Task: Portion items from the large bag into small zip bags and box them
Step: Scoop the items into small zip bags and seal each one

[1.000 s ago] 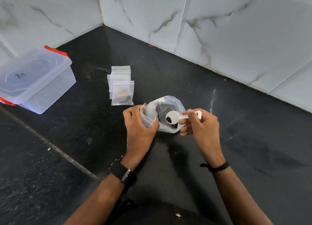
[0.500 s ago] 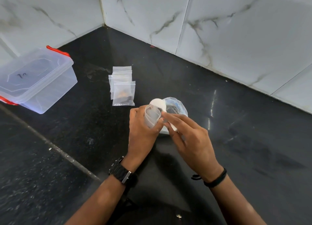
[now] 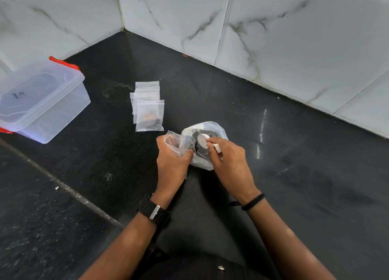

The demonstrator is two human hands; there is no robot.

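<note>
Centre of frame: left hand [image 3: 171, 161] curled round a small clear plastic zip bag [image 3: 173, 142], mouth held open and facing up, thumb on the right side of it. Right hand [image 3: 228, 156] pinches the handle of a white plastic measuring scoop [image 3: 203, 140]; the round scoop head is inside the mouth of the large clear plastic bag [image 3: 207, 145], over the dark contents. Large bag sits on the black stone countertop [image 3: 294, 174], just right of the small bag and touching it. Cannot tell if the scoop is loaded; only its pale round face shows.

Above and left of the hands, near them: a short stack of small clear zip bags [image 3: 147, 105] lying flat on the counter, overlapping. The front one holds some dark and brownish bits; the ones behind are partly hidden, contents unclear.

Upper left of frame, well apart from the hands: translucent rectangular plastic storage box with red clip handles [image 3: 40, 99], lid on, dark handwritten mark on the lid, not legible.

Black watch [image 3: 153, 211] on left wrist, thin black band [image 3: 252, 202] on right wrist. White marble-pattern tiled walls [image 3: 273, 37] meet in a corner at the top of the frame. Pale seam line [image 3: 63, 185] runs diagonally across the counter at lower left.
</note>
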